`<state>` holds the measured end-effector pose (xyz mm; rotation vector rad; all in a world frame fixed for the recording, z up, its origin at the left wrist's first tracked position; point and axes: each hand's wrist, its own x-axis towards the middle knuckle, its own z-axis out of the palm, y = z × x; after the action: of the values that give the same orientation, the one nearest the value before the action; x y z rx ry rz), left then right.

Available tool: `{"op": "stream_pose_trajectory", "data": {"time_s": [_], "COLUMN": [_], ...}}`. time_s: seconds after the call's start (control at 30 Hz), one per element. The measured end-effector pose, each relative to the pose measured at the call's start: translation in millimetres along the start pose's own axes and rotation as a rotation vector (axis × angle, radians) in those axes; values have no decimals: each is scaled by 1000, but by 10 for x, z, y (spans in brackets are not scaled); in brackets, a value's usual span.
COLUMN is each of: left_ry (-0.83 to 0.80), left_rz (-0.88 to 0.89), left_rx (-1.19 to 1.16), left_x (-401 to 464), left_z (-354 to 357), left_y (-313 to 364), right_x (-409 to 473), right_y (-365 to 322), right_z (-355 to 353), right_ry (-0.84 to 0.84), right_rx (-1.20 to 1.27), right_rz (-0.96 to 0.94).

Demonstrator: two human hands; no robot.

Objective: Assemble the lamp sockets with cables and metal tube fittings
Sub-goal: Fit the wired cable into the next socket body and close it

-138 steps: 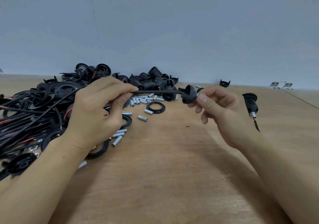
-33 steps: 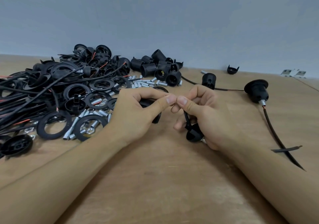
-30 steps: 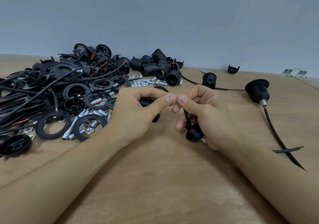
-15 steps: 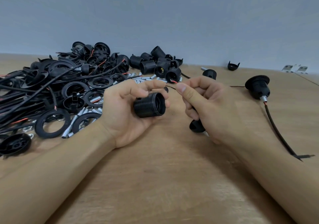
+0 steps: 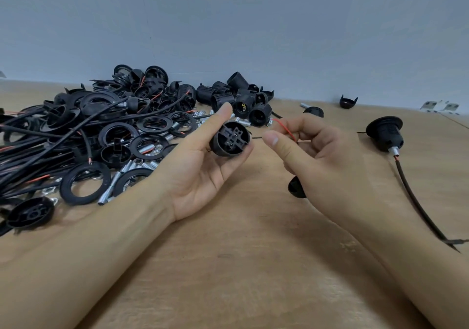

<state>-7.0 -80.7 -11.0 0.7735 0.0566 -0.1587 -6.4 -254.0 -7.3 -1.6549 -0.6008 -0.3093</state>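
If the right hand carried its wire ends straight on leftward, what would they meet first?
Probably the socket body in the left hand; the right hand points its dark wire tip at the terminal face, though depth is unclear.

Socket body in left hand: black plastic, slight sheen; piled sockets ribbed, matt. Ring collars smooth black plastic. Tube fittings bright threaded metal. Table raw plywood, matt, grainy. Cables probably rubber-sheathed

Two bare forearms, left hand and right hand ungloved, no sleeves in frame, nails apparently short, no markings discernible
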Motion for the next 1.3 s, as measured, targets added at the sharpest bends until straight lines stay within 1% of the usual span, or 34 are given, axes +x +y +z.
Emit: {"op": "stream_pose_trajectory", "data": {"time_s": [0.17, 0.33, 0.4, 0.53, 0.73, 0.93, 1.13, 1.3], "left_ry": [75, 37, 15, -29, -67, -38, 9, 12], "left_rz": [-54, -94, -97, -77, -61, -22, 26, 53], "left_rx": [95, 145, 169, 197, 215, 261, 274, 303], "left_x": [-15, -8, -5, 2, 19, 22, 17, 9], "left_z": [28, 17, 14, 1, -31, -33, 0, 11], "left_y": [-27, -49, -57, -75, -86, -120, -145, -164], "right_x": [-41, -35, -35, -36, -22, -40, -43, -42], "right_y": [-20, -21, -18, 0, 15, 32, -2, 17], "right_z": [39, 51, 56, 56, 44, 57, 100, 154], "right_ry": [-21, -18, -41, -97, -120, -118, -108, -113], "right_rx": [-182, -340, -341, -343, -354, -375, -528, -487], "right_rz": [-155, -268, -263, -189, -117, -116, -221, -200]}}
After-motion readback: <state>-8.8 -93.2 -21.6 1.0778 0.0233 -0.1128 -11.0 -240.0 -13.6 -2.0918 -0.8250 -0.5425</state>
